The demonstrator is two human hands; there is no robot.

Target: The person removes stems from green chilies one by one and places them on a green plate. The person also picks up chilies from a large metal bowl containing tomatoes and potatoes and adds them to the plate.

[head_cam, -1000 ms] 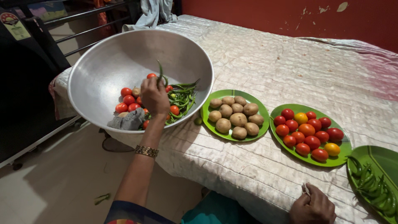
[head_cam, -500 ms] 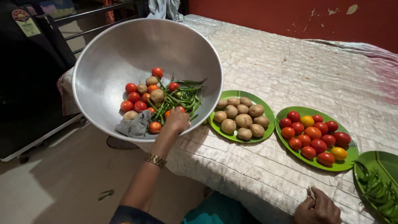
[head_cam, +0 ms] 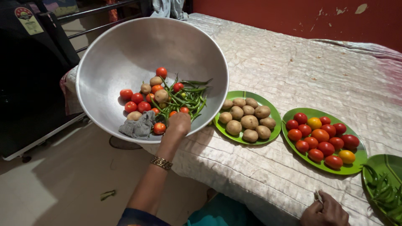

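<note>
A big tilted metal bowl (head_cam: 125, 46) overhangs the bed's left corner. It holds small tomatoes (head_cam: 137, 98), a few potatoes (head_cam: 161, 96), green chilies (head_cam: 186, 96) and a grey cloth (head_cam: 136, 125). My left hand (head_cam: 179, 123) is at the bowl's near rim beside the chilies, with its fingers curled and hidden from me. At the bed's front edge my right hand (head_cam: 324, 211) is closed around a small pale object (head_cam: 318, 196).
Three green plates stand in a row on the quilted bedspread (head_cam: 293, 71): one (head_cam: 245, 94) with potatoes, one (head_cam: 310, 111) with tomatoes, one (head_cam: 387, 161) with green chilies. A red wall (head_cam: 272, 16) is behind the bed. Dark furniture (head_cam: 25, 83) and bare floor (head_cam: 63, 180) lie to the left.
A second ago my left hand held a green chili up inside the bowl. It has since dropped to the near rim, and no chili shows in it. The right hand has stayed put.
</note>
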